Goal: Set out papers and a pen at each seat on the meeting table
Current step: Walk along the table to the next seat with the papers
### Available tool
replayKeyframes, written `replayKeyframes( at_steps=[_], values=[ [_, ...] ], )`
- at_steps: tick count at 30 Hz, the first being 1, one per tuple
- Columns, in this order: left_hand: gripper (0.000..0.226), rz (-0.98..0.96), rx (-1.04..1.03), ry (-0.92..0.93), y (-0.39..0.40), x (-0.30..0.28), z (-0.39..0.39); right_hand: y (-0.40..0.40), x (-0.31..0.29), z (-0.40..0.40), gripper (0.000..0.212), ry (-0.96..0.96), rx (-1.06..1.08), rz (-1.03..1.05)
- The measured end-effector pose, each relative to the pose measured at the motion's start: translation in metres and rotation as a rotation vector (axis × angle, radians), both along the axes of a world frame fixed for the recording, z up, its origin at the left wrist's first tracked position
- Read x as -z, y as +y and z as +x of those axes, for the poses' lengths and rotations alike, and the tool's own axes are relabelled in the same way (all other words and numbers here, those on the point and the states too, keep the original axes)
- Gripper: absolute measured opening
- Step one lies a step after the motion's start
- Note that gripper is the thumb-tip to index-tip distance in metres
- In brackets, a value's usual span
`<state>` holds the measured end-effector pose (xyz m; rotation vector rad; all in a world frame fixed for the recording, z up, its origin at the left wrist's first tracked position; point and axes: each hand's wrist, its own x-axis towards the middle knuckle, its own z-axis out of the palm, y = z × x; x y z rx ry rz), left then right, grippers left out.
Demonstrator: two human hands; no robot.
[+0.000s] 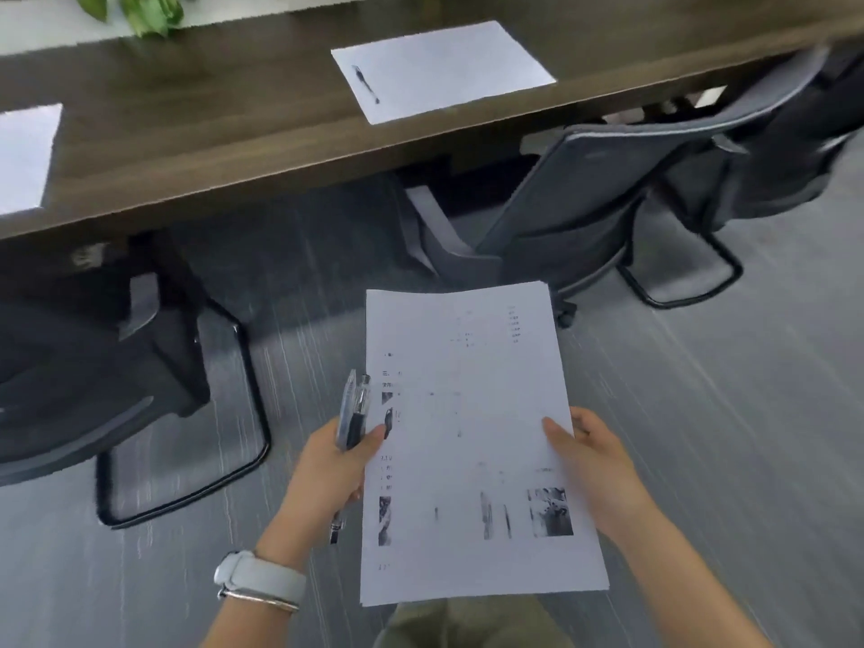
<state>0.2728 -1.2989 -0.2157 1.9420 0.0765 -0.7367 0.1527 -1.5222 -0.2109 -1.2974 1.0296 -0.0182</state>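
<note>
I hold a stack of printed papers (472,441) in front of me, above the floor. My left hand (334,465) grips its left edge together with a bundle of pens (353,411), which point upward. My right hand (589,465) pinches the right edge, thumb on top. On the dark wooden meeting table (224,128) lies a white sheet (449,67) with a black pen (365,85) on its left part. Another sheet (25,156) lies at the table's left, cut off by the frame edge.
A grey office chair (584,198) stands at the table on the right, another dark chair (804,147) behind it. A black chair (93,367) sits at the left, partly under the table. Green plant leaves (145,11) show at the far top left. Grey floor lies underfoot.
</note>
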Motion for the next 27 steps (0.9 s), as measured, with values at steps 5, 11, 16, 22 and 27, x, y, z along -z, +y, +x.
replayKeyframes(
  at_steps=[5, 11, 16, 22, 27],
  values=[
    [0.027, -0.01, 0.164, -0.033, -0.067, -0.006, -0.029, -0.045, 0.002, -0.063, 0.017, -0.041, 0.166, -0.008],
    [0.026, -0.036, 0.348, -0.034, -0.204, -0.002, -0.058, -0.149, 0.01, -0.126, 0.009, -0.089, 0.367, -0.024],
    [0.03, -0.085, 0.408, -0.033, -0.346, -0.004, -0.093, -0.276, 0.002, -0.173, 0.009, -0.08, 0.409, -0.074],
    [0.023, -0.145, 0.41, 0.032, -0.478, -0.012, -0.11, -0.41, -0.025, -0.194, 0.009, -0.068, 0.404, -0.147],
    [0.025, -0.151, 0.426, 0.017, -0.561, -0.017, -0.083, -0.493, -0.027, -0.164, 0.013, -0.041, 0.393, -0.134]
  ],
)
